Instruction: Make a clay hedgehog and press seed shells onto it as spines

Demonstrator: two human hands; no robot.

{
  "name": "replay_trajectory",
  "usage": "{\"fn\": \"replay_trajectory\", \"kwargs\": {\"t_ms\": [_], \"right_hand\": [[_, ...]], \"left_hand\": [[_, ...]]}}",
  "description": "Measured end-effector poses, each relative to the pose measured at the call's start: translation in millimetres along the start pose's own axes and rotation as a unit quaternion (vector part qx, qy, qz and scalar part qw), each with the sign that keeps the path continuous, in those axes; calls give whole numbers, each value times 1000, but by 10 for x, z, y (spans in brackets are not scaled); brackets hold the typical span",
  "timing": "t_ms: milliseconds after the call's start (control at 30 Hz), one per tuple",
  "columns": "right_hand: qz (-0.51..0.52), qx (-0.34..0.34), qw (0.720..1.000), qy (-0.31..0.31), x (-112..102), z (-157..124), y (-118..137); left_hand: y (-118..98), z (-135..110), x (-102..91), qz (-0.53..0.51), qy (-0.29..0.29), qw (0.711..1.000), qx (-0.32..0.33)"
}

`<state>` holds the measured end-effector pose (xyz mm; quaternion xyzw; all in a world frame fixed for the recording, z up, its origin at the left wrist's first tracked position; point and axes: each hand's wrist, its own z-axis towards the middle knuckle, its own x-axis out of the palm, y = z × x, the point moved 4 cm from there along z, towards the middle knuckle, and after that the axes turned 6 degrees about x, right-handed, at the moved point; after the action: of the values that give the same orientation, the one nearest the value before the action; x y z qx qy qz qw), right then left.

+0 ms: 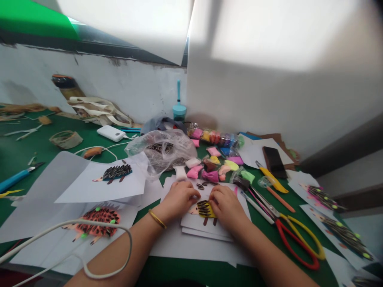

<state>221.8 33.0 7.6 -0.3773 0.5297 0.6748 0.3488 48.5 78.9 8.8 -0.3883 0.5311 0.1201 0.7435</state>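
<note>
A hedgehog picture [204,209] lies on white paper [191,221] between my hands, with a yellow clay body, dark striped seeds set in rows and brown legs. My left hand [181,196], a gold bangle at its wrist, rests on the sheet by the hedgehog's nose, thumb and fingers curled together. Over the hedgehog's back and rear, my right hand [225,204] has its fingers bent with the tips at the yellow clay. Anything small inside either hand is hidden. Several loose sunflower seeds [201,186] lie on the paper just beyond the fingers.
A plastic bag of seeds [161,153] and several coloured clay packets [209,173] stand beyond the paper. Scissors [277,215], a yellow cutter [273,179] and a phone [274,161] lie right. Finished hedgehogs [116,172] and a white cable [89,221] are left.
</note>
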Motion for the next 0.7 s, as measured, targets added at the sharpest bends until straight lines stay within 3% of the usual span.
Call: {"fn": "replay_trajectory", "kwargs": {"t_ms": [700], "right_hand": [[5, -3, 1000, 4, 12, 4, -2]], "left_hand": [[29, -10, 49, -11, 3, 1000, 13]]}}
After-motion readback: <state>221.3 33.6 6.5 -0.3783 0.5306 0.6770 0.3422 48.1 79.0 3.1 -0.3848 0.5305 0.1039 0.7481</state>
